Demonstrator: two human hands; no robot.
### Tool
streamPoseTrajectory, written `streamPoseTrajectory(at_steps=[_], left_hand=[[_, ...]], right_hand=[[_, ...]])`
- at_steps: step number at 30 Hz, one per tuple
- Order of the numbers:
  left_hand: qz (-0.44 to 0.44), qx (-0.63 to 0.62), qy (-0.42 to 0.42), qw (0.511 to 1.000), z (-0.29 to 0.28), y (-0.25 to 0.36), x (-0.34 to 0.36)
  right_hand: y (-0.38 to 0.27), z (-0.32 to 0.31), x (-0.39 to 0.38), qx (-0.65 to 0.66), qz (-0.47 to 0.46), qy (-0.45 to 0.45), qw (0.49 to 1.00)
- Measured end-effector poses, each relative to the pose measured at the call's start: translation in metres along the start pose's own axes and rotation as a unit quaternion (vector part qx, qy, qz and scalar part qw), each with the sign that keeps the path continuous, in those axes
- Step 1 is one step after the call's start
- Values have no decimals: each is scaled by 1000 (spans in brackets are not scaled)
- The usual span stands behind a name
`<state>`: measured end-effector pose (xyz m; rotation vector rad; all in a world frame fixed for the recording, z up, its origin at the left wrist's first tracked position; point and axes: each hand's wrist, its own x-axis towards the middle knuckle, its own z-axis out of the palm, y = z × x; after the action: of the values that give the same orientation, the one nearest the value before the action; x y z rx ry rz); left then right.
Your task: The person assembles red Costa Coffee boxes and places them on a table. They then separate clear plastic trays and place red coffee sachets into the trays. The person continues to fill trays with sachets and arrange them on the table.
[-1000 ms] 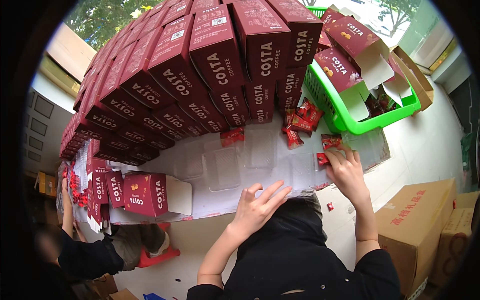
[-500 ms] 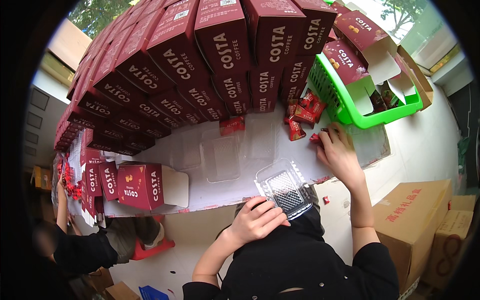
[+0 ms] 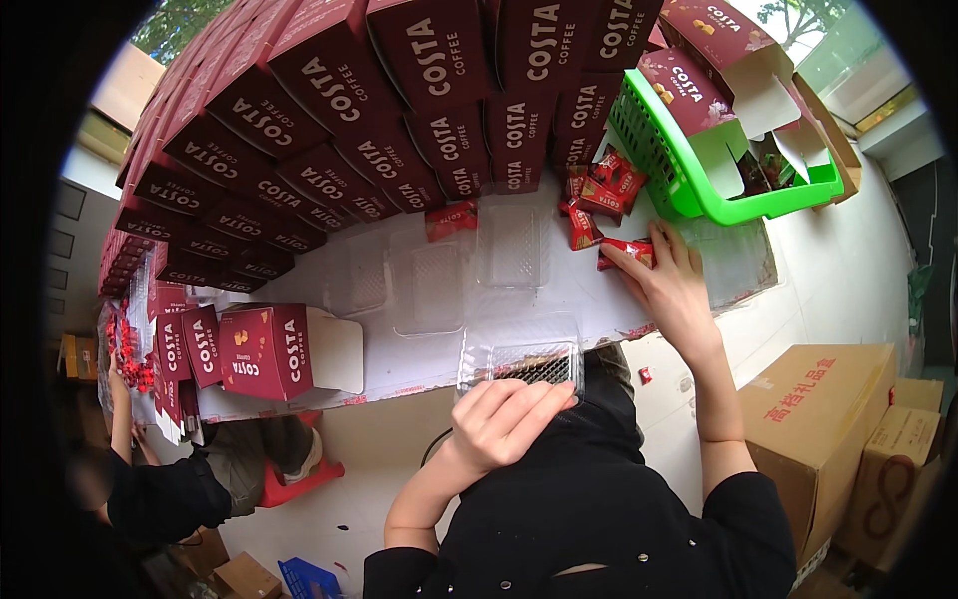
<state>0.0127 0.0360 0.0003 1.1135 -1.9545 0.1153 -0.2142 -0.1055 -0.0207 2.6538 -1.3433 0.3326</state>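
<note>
The clear clamshell tray (image 3: 524, 349) is thin, transparent plastic, rectangular, with rounded corners and a finely gridded base. It sits at the near edge of the white tabletop (image 3: 404, 361), partly above my lap. The red packets (image 3: 602, 190) are small, glossy and pillow-shaped, in a loose pile.

My left forearm enters from the lower edge and slants up to the right. The left hand (image 3: 511, 424) is back upward, fingers side by side and bent over the tray's near rim, holding it. My right forearm rises and angles inward to the left. The right hand (image 3: 674, 285) is spread over a single packet (image 3: 629, 254), thumb at its left end and fingers at its right; I cannot tell whether the grip is closed.

That packet lies under the right fingertips, just in front of the pile and beyond the tray, to its right. The green plastic basket (image 3: 704, 203) stands behind the right hand. Stacked maroon cartons (image 3: 339, 150) line the far side.
</note>
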Motion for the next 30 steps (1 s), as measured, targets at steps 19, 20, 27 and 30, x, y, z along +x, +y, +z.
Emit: streamPoseTrajectory(at_steps=[19,20,27,30], left_hand=[[-88,99,-136,982,-15,-21,-28],[-98,100,-134,981,-17,-24,-31],[-103,-11,-138,985,-7,-24,-36],[-106,-50,-142,983,2,-19,-36]], right_hand=[[8,-31,9,275,0,27,961],[14,-41,11,252,-12,1,968],[36,-55,32,202,-107,-152,962],[35,-53,37,186,-105,-184,959]])
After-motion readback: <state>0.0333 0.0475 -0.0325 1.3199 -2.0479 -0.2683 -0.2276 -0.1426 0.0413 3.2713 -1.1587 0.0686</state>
